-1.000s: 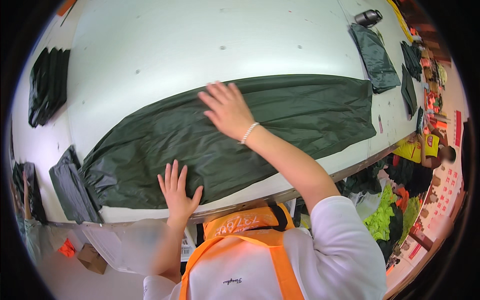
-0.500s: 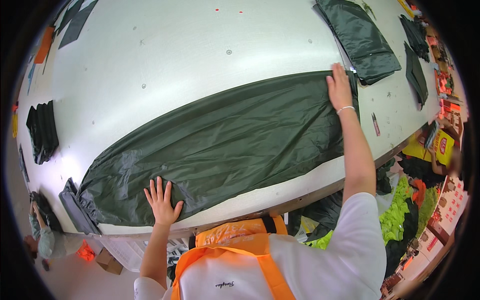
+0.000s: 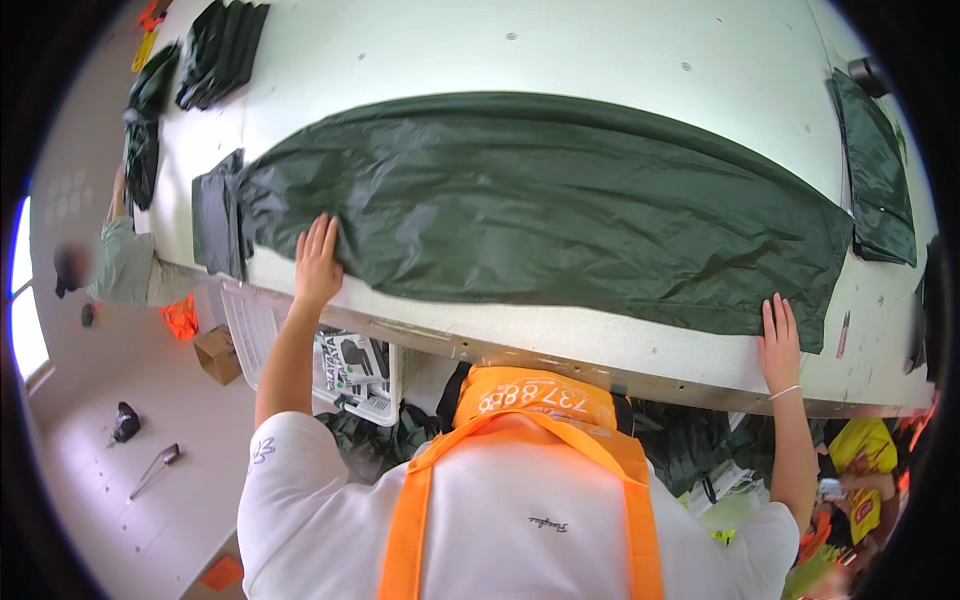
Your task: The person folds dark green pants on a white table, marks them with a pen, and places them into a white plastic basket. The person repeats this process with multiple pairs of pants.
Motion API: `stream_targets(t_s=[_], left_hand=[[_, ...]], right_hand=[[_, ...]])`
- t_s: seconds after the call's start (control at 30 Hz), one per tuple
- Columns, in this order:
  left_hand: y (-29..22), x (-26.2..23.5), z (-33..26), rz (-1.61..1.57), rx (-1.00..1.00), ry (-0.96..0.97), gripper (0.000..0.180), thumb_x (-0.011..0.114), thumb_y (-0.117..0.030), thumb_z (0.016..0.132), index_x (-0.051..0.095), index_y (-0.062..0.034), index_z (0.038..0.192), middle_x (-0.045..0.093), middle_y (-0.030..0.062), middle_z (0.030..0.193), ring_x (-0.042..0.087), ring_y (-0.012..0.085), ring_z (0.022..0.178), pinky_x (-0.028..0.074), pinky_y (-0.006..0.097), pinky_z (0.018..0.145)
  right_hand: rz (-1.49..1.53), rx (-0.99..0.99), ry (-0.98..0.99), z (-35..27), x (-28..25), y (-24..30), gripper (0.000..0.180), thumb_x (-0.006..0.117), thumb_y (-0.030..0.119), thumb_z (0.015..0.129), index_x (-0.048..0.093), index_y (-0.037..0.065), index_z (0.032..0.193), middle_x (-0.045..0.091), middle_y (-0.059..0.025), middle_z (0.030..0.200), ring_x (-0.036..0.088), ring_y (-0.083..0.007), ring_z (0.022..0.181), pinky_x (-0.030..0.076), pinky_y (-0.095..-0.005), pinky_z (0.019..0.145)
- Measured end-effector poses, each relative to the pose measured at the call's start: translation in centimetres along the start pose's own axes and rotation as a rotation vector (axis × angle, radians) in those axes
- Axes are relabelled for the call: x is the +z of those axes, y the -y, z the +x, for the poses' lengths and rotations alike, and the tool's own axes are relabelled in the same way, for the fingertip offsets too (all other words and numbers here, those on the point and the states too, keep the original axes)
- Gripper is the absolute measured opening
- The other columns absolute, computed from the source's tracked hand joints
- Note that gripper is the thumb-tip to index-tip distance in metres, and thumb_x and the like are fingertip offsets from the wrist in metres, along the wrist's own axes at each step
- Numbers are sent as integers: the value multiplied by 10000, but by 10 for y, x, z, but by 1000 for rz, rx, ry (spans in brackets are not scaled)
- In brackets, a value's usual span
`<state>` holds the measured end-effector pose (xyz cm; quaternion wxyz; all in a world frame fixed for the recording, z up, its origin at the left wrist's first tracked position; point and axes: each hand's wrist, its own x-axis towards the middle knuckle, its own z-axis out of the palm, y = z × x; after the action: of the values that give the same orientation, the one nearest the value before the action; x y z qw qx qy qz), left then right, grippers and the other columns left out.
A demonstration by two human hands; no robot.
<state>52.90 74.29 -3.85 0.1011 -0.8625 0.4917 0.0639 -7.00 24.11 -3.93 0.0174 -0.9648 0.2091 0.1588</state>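
A long, dark green garment of thin, shiny fabric [image 3: 560,200] lies spread and wrinkled along the near part of the white table [image 3: 740,120]. Its left end gathers into a flat, greyish band [image 3: 218,215]; its right end is wide. My left hand [image 3: 318,265] rests on the near edge close to the gathered end, palm down with the fingers stretched. At the near right corner, my right hand [image 3: 780,340] touches the fabric with its extended fingertips. Neither hand grips anything.
Folded dark green pieces lie at the far left [image 3: 222,55] and far right [image 3: 875,170]. A small red tool [image 3: 843,335] lies right of my right hand. Under the table's front edge stand a white crate [image 3: 255,340] and dark fabric [image 3: 700,445]. Another person [image 3: 125,262] is at the left.
The view has turned left. My right hand has come from the garment's far right corner to its near right corner. My left hand is nearer the gathered end, whose band now lies flatter.
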Motion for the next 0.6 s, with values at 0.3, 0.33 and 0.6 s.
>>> stream_targets(t_s=[0.3, 0.33, 0.6], left_hand=[[37, -14, 9, -118, 147, 69, 837, 550, 88, 634, 300, -92, 1412, 289, 100, 1467, 337, 283, 1311, 323, 372, 1056], [40, -10, 7, -126, 144, 36, 811, 547, 79, 647, 314, -90, 1405, 306, 96, 1461, 349, 274, 1305, 328, 367, 1051], [49, -3, -48, -240, -21, 173, 486, 556, 13, 647, 639, -127, 1106, 547, 50, 1265, 500, 233, 1161, 392, 356, 975]], right_hand=[[-82, 399, 82, 54, -22, 44, 707, 494, -74, 779, 289, 130, 1425, 381, -130, 1390, 428, -324, 1228, 362, -380, 1037], [-104, 380, 31, 54, -21, 47, 725, 514, -71, 764, 291, 129, 1423, 385, -129, 1390, 427, -319, 1231, 354, -385, 1044], [52, 165, 224, -12, -7, 20, 360, 561, -87, 628, 601, 46, 960, 605, -149, 1074, 529, -315, 1113, 364, -425, 1030]])
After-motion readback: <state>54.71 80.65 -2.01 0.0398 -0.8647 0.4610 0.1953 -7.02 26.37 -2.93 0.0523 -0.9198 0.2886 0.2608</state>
